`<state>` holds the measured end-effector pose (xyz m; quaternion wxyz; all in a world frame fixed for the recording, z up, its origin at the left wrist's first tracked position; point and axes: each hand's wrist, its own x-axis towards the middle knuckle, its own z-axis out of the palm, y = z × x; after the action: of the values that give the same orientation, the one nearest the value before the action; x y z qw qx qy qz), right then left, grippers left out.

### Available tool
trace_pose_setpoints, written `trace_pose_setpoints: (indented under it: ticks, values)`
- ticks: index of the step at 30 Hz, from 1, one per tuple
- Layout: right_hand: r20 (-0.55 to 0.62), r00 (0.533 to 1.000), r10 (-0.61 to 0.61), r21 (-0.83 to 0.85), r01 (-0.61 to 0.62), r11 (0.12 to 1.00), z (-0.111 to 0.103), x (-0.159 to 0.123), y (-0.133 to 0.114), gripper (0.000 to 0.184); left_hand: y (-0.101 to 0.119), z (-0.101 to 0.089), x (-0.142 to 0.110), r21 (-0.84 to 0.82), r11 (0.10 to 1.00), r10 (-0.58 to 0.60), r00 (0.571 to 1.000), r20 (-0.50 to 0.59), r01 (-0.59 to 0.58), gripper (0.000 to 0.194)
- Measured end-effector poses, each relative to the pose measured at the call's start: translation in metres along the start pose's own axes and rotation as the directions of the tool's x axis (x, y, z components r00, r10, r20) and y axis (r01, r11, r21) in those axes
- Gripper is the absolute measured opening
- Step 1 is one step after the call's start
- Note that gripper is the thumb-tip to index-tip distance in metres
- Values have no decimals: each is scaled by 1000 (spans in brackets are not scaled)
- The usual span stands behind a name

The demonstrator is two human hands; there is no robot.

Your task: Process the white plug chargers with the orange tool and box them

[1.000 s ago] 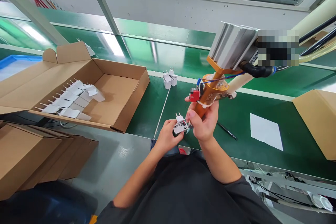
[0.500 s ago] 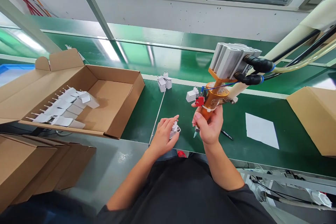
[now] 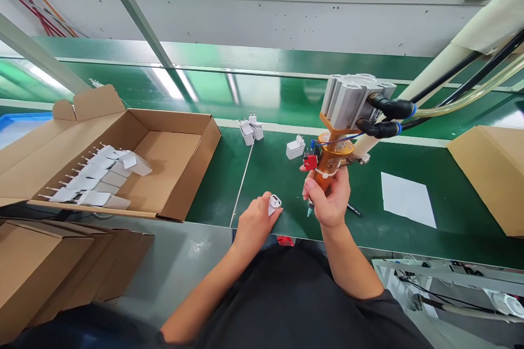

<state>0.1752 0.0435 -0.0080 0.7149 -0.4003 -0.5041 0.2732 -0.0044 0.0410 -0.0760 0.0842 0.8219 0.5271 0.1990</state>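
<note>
My left hand (image 3: pixel 254 222) is closed around a white charger plug (image 3: pixel 274 204), held just above the near edge of the green belt (image 3: pixel 282 185). My right hand (image 3: pixel 329 199) grips the orange handle of a hanging pneumatic tool (image 3: pixel 332 159), whose silver cylinder (image 3: pixel 352 100) sits on top with black hoses running off to the right. The tool's tip points down, a short way right of the plug. Another white plug (image 3: pixel 295 148) lies on the belt beyond the tool, and a small cluster of plugs (image 3: pixel 250 129) lies further left.
An open cardboard box (image 3: pixel 172 166) at left holds a row of several white plugs (image 3: pixel 96 177). Flat cartons (image 3: pixel 53 262) are stacked below it. A white paper sheet (image 3: pixel 405 199), a black pen (image 3: pixel 354 209) and another cardboard box (image 3: pixel 491 174) lie at right.
My left hand has turned the plug over and lowered it away from the tool tip. The tool has swung upright and slightly back in my right hand. The view has tilted down a little.
</note>
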Motion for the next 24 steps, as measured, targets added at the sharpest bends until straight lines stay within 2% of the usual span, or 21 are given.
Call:
trace_pose_setpoints:
  ticks: [2,4,7,9,12,15,18,21,24]
  values:
    - [-5,1000,4,-12,-4,1000,-4,-1,-1,28,0,-4,1,79,997,-17,996,92,10,37]
    - [-9,1000,3,-17,-3,1000,-9,-3,-3,28,-1,-8,4,94,995,24,989,149,-38,39]
    - [2,1000,15,-25,-15,1000,-19,-6,-5,28,0,-6,23,66,985,152,981,117,-160,36]
    - [12,1000,28,-32,-28,999,-27,-8,-5,28,6,0,49,66,969,232,971,64,-236,35]
    - [20,1000,23,-45,-22,999,-39,-10,-5,26,22,13,104,87,937,336,941,34,-338,31]
    - [24,1000,17,-57,-15,998,-49,-11,-4,23,37,27,155,97,918,386,922,12,-386,26]
    - [20,999,35,-74,-34,997,-56,-11,-3,21,37,35,183,25,944,327,944,51,-328,30]
    - [19,998,57,-80,-55,995,-60,-11,-2,19,23,34,193,-198,968,180,976,123,-154,36]
    - [31,998,61,-75,-59,995,-62,-10,0,19,4,24,204,-505,859,-1,985,173,90,38]
